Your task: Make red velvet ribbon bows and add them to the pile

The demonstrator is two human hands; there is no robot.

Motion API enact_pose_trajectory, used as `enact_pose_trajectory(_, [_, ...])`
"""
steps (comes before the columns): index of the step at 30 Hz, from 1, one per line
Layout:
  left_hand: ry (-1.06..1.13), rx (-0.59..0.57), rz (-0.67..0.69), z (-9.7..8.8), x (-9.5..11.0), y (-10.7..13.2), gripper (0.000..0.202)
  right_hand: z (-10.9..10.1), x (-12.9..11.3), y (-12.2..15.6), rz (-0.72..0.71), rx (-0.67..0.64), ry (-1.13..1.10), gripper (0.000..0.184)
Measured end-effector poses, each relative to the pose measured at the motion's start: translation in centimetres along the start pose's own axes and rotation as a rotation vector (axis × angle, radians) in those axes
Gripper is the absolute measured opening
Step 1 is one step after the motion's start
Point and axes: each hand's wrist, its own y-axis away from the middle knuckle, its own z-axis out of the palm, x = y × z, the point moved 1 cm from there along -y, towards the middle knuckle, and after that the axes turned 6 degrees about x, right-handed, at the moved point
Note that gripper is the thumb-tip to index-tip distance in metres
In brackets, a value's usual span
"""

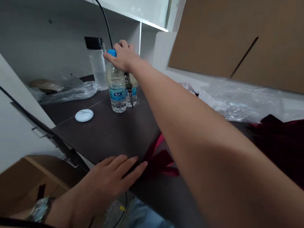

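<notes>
My right hand (pixel 124 55) reaches across the table to a clear water bottle (pixel 117 94) with a blue cap and label. Its thumb lies across the bottle's neck and its fingers curl behind the cap. Below the palm hangs a dark, slim tool (pixel 129 85) with a pointed tip; whether the hand also holds it is hidden. A second water bottle (pixel 133 95) stands partly behind. My left hand (pixel 115 175) rests palm down at the near table edge, fingers stretched out, the fingertips by a dark red fabric strip (pixel 159 161).
A frosted bottle with black lid (pixel 99 66), clear plastic bag (pixel 78 91) and white oval object (pixel 84 115) are on the dark table (pixel 103 133). Dark red fabric (pixel 286 149) is piled right. A cardboard box (pixel 54 172) stands below; a cardboard panel (pixel 215 32) is behind.
</notes>
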Motion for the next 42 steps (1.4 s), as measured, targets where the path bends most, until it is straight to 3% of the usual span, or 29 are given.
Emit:
enact_pose_trajectory(8, [0.022,-0.100,0.028,-0.4,1.1,0.3,0.046,0.0,-0.2,-0.3,0.008,-0.027,0.010,0.054])
enact_pose_trajectory(12, [0.177,-0.207,-0.088,-0.3,0.3,0.3,0.055,-0.3,-0.4,0.0,0.015,-0.027,0.016,0.056])
enact_pose_trajectory(15, [0.502,-0.306,-0.298,0.4,-1.8,-1.0,0.045,-0.2,-0.2,0.0,0.017,-0.012,0.023,0.056])
enact_pose_trajectory(18, [0.899,-0.286,-0.716,1.9,-4.9,-3.2,0.035,0.1,0.1,-0.2,0.010,-0.002,0.025,0.056])
enact_pose_trajectory(20, [1.161,-0.320,-0.927,3.4,-7.0,-4.6,0.024,0.2,0.3,-0.2,0.000,0.012,0.018,0.058])
enact_pose_trajectory(22, [1.422,-0.343,-1.121,5.0,-8.8,-5.6,0.027,0.2,0.4,-0.2,-0.005,0.020,0.011,0.061])
enact_pose_trajectory(27, [1.815,-0.157,-1.383,8.1,-11.9,-6.8,0.017,0.2,0.2,-0.1,0.003,0.004,0.001,0.059])
enact_pose_trajectory(32, [1.907,-0.007,-1.572,8.6,-12.5,-7.2,0.020,0.6,0.5,-0.3,-0.011,0.052,0.004,0.062])
enact_pose_trajectory(37, [1.929,0.102,-1.625,8.1,-12.1,-7.3,0.024,0.8,0.8,-0.4,-0.031,0.073,0.003,0.069])
enact_pose_trajectory(42, [1.960,0.108,-1.591,8.4,-12.3,-7.1,0.021,0.6,0.8,-0.1,-0.025,0.071,0.016,0.068])
